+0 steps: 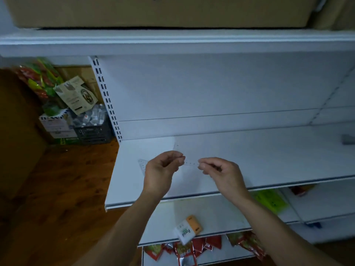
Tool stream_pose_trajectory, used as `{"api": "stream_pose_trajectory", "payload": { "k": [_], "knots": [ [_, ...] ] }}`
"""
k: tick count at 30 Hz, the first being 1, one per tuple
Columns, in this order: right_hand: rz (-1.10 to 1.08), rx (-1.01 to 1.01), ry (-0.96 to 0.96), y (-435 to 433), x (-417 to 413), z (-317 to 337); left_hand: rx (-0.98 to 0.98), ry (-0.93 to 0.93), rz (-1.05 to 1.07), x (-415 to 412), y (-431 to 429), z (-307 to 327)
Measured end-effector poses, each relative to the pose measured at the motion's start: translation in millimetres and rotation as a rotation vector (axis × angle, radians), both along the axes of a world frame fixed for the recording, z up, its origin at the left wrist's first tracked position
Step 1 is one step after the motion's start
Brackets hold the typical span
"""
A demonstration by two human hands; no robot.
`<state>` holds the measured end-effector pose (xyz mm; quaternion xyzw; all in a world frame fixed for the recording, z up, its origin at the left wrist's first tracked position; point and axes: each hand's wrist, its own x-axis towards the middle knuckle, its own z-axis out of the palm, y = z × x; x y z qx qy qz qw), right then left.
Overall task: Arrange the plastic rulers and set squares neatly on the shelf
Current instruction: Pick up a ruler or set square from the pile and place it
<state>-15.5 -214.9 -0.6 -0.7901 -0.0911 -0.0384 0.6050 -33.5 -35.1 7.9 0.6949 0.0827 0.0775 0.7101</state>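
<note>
A clear plastic ruler (190, 163) is held level over the white shelf (259, 156), hard to see against it. My left hand (163, 167) pinches its left end and my right hand (219, 169) pinches its right end. A clear set square (142, 163) lies flat on the shelf just left of my left hand, partly hidden by it. A faint see-through sheet (177, 145) seems to stand behind my hands; I cannot tell what it is.
A cardboard box (153, 10) fills the top shelf. Below, a white and orange tissue pack (189, 230) sits at a shelf edge above red snack packets (192, 248). A grey object (348, 139) lies far right. A black crate (92, 132) and boxes stand on the wooden floor, left.
</note>
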Motion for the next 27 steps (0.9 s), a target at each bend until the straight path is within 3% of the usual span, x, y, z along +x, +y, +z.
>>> {"api": "stream_pose_trajectory", "payload": {
  "k": [4,8,14,17,23,27],
  "knots": [
    [-0.108,0.018,-0.102,-74,-5,2,-0.056,0.029,-0.097,6,-67,6],
    [-0.240,-0.006,-0.232,-162,-11,4,-0.380,0.233,-0.256,10,-144,14],
    [-0.326,-0.090,-0.296,-298,-32,6,-0.270,0.242,-0.467,12,-281,15],
    [-0.334,-0.040,-0.225,-360,-52,10,-0.222,0.176,-0.470,10,-344,15],
    [-0.556,0.146,0.007,-456,-87,17,-0.110,0.057,-0.526,5,-452,19],
    [-0.664,0.194,0.065,-512,-96,15,-0.105,0.022,-0.602,5,-515,20]
  ]
}}
